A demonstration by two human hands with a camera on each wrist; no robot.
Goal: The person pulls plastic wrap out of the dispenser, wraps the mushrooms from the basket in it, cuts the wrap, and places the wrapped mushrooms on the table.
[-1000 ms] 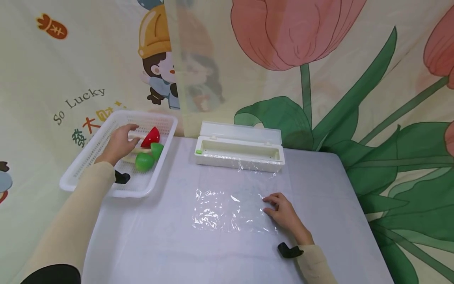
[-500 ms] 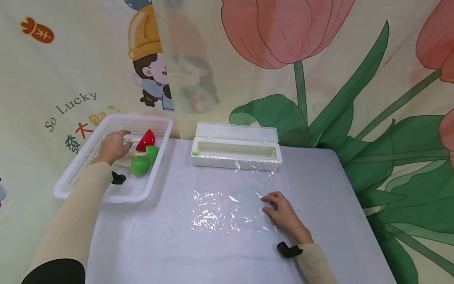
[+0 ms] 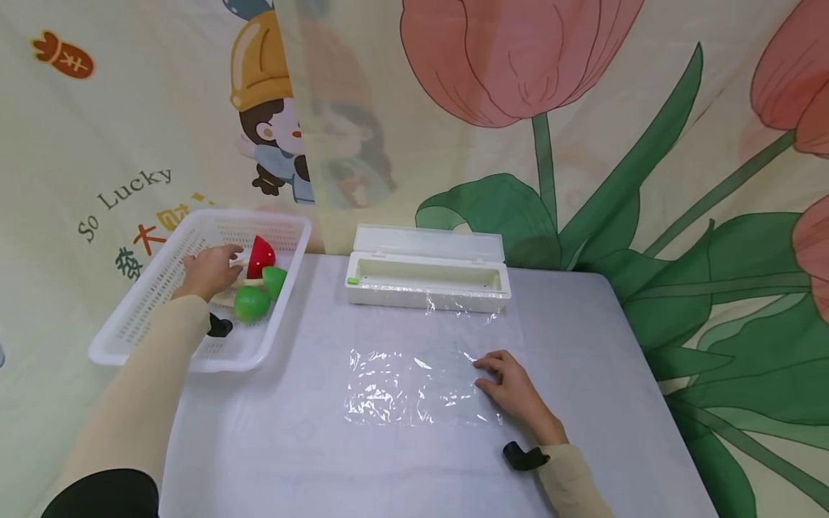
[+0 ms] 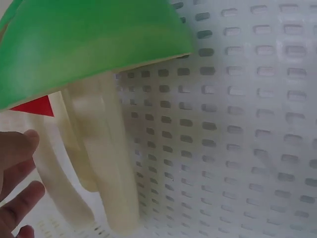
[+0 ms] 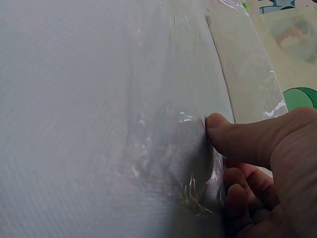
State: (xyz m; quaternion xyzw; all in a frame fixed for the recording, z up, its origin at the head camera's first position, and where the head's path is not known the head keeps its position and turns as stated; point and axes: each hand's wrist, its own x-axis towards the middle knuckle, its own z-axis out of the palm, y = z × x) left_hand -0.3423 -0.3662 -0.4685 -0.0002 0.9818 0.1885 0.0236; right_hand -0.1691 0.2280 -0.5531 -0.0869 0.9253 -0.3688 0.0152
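Note:
My left hand (image 3: 209, 272) reaches into a white basket (image 3: 257, 362), its thumb and fingers beside the cream stem (image 4: 57, 183) of a red-capped toy mushroom (image 3: 261, 257). A gap shows between thumb and fingers in the left wrist view. Close by lie two green-capped toy mushrooms (image 3: 252, 303); one green cap (image 4: 89, 39) fills the top of the left wrist view. On the table my right hand (image 3: 512, 388) holds the edge of clear plastic wrap (image 3: 382, 388). Its thumb (image 5: 218, 124) is at the film's edge, and its curled fingers (image 5: 237, 198) are beside the crinkled film.
A long white box (image 3: 427, 296) with its lid (image 3: 427, 243) raised stands at the table's back edge, and the wrap stretches forward from its front. A white cloth covers the table (image 3: 363, 475). Behind hangs a printed curtain (image 3: 466, 165) with tulips.
My left hand has shifted slightly within the basket, and the red cap has turned a little more upright. The right hand stays at the wrap's edge. The whole head view has shifted slightly.

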